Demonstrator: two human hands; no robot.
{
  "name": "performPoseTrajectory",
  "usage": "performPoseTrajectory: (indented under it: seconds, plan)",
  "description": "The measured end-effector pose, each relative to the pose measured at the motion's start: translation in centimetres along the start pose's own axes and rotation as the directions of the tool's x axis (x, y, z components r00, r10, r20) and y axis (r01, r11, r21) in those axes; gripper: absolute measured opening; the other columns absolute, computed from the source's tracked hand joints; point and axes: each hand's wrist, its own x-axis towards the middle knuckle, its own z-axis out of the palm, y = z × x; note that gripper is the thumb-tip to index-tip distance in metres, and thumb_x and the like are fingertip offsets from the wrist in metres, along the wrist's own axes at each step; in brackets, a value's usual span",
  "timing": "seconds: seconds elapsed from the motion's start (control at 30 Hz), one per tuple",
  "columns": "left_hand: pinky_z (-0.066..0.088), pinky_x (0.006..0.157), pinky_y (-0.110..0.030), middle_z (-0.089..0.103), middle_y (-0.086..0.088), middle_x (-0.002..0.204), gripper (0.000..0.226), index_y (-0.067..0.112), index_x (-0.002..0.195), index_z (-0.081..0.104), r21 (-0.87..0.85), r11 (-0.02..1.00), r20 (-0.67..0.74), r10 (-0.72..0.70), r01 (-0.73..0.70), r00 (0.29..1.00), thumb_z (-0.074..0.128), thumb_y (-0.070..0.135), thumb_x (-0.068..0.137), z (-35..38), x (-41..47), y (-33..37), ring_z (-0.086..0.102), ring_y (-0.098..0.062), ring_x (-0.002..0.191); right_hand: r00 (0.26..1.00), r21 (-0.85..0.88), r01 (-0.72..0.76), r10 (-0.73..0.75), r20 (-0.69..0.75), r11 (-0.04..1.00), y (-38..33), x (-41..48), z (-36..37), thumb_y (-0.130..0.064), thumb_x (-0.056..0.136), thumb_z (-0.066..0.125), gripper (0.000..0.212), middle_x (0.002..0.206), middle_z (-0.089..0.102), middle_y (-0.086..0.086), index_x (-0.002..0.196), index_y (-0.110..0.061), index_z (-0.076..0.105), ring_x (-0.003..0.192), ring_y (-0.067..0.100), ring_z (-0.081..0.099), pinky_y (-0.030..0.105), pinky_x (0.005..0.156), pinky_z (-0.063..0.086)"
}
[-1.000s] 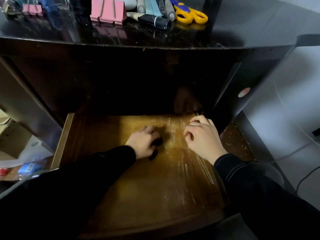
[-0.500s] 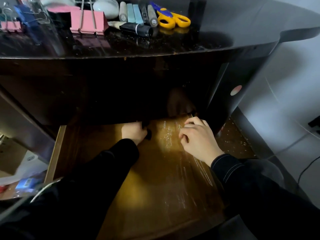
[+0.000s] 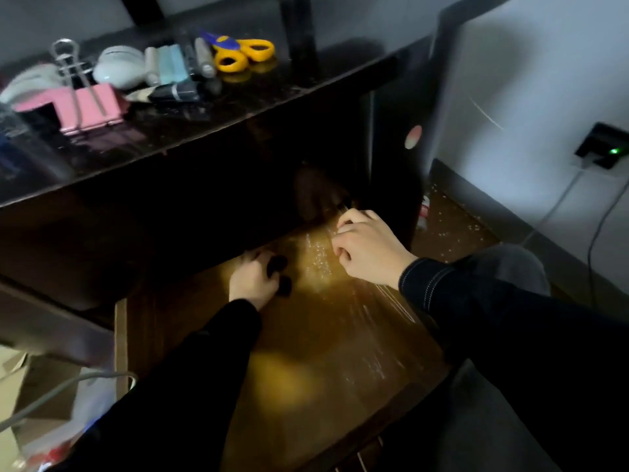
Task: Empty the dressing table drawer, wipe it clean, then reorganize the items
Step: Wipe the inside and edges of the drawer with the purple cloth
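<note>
The open wooden drawer (image 3: 323, 338) is pulled out under the dark dressing table top (image 3: 238, 107); its bare bottom shows white scratches and dusty specks. My left hand (image 3: 250, 282) lies in the middle of the drawer, fingers curled round small dark round pieces (image 3: 278, 264). My right hand (image 3: 369, 255) is at the drawer's back right corner, fingers curled, pinching a thin object (image 3: 342, 208) that pokes out toward the dark back. What that object is stays unclear.
On the table top lie yellow scissors (image 3: 245, 52), a pink binder clip (image 3: 90, 105), a white oval case (image 3: 119, 66), several tubes (image 3: 170, 64) and a black marker (image 3: 177, 92). A wall socket (image 3: 604, 146) with cables is at right. Boxes (image 3: 20, 386) sit at lower left.
My left hand slid toward the back of the drawer with the dark pieces, then eased back slightly. My right hand stayed at the back right corner. My view swung left and tilted.
</note>
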Motion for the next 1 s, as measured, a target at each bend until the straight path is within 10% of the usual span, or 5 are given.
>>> performPoseTrajectory:
  seconds: [0.17,0.47,0.8,1.0]
  plan:
    - [0.051,0.081,-0.04,0.066,-0.014,0.121,0.037,0.015,0.129,0.062,0.024,0.991,-0.063,-0.129,0.131,0.99,0.06,0.02,0.092,1.1,4.4,2.7,0.062,-0.036,0.107,1.0,0.042,0.01,-0.009,-0.025,0.999,0.0,0.1,0.1,-0.018,0.086,0.059,0.016,0.085,0.069,-0.012,0.074,-0.025,0.068,0.115,0.016,0.047,0.041,0.101,0.034]
    - [0.052,0.085,-0.036,0.052,0.003,0.118,0.042,0.027,0.119,0.064,0.055,0.913,0.202,0.387,-0.405,0.9,0.06,0.033,0.078,-0.1,-2.7,-1.5,0.054,-0.025,0.112,0.998,0.05,0.032,-0.029,-0.049,0.998,0.1,0.0,0.1,-0.018,0.087,0.06,0.015,0.084,0.068,-0.01,0.077,-0.022,0.069,0.114,0.017,0.049,0.042,0.099,0.036]
    - [0.05,0.084,-0.034,0.061,-0.01,0.131,0.043,0.022,0.139,0.055,-0.046,0.999,-0.009,-0.008,0.008,1.0,0.054,0.018,0.096,2.0,5.2,3.0,0.061,-0.032,0.112,0.998,0.016,0.028,-0.027,-0.049,0.999,0.3,0.2,0.5,-0.019,0.086,0.059,0.015,0.083,0.068,-0.011,0.077,-0.024,0.07,0.114,0.015,0.048,0.038,0.098,0.035]
    - [0.047,0.096,-0.038,0.055,-0.003,0.119,0.039,0.019,0.118,0.067,-0.084,0.921,0.168,0.39,-0.381,0.905,0.065,0.016,0.079,0.1,-2.5,0.5,0.055,-0.027,0.111,0.999,0.019,0.021,-0.02,-0.042,1.0,0.0,0.0,0.2,-0.019,0.087,0.059,0.015,0.084,0.069,-0.011,0.079,-0.024,0.071,0.115,0.016,0.048,0.04,0.098,0.035]
